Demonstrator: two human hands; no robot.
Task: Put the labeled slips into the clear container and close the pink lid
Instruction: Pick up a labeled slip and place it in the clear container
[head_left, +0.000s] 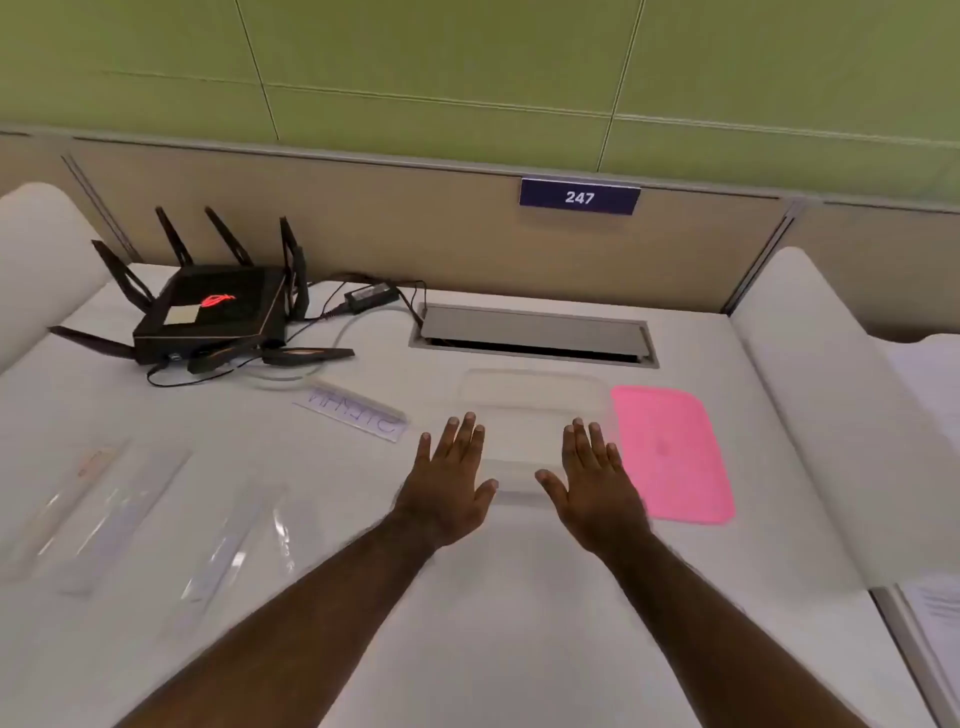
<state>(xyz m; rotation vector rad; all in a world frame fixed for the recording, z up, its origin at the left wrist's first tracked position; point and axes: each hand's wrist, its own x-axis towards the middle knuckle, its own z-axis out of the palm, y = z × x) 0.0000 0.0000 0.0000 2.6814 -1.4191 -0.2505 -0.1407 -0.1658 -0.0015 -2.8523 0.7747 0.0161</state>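
Neither grip held anything: my left hand (447, 486) and right hand (597, 483) were both spread flat, fingers wide, palms down at the centre of the frame. They flanked the near end of the clear container (535, 415), which sat open on the counter (519, 623) just above them, probably so I could steady it before loading. Whether the palms touched the container's rim or hovered over it I could not tell, since the plastic nearly vanished against the white surface. To its right lay the pink lid (672, 454), flat and just beside the container, placed within easy reach for closing later. One labeled slip (356, 413) lay left of the container, near the black router (208, 314) in the upper left. More slips (104, 509) lay blurred at the lower left, well apart from the container. I judged no slip had gone in yet.
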